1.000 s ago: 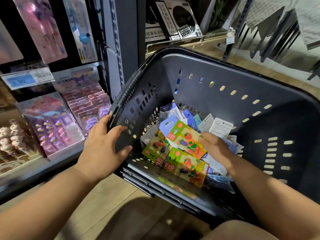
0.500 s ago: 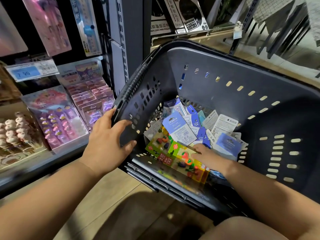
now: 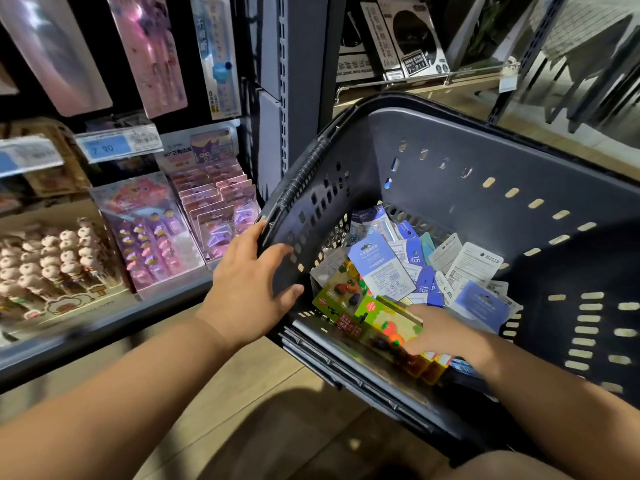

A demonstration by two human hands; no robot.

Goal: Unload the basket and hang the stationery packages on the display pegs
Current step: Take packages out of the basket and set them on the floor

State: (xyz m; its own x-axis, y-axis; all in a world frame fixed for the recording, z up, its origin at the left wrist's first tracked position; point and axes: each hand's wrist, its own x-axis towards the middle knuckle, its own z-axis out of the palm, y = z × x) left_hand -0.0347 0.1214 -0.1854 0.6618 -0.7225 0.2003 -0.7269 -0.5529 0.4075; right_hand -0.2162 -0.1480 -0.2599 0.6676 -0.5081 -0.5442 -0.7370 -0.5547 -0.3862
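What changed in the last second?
The right hand slid toward the near wall of the basket, dragging the green packages along. A blue-topped card now lies bare where the uppermost green one was. Whether the hand grips a package is too blurred to tell. The left hand still holds the basket's side; nothing has left the basket.

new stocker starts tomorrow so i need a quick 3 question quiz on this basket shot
1. True or false: the left hand grips the basket by its rim.
2. The right hand reaches onto: A) pink packs on the shelf, B) green fruit-print packages in the basket, C) a display peg.
3. Fill in: the blue price tag on the shelf reads ___.
Key: 1 true; 2 B; 3 "7 90".
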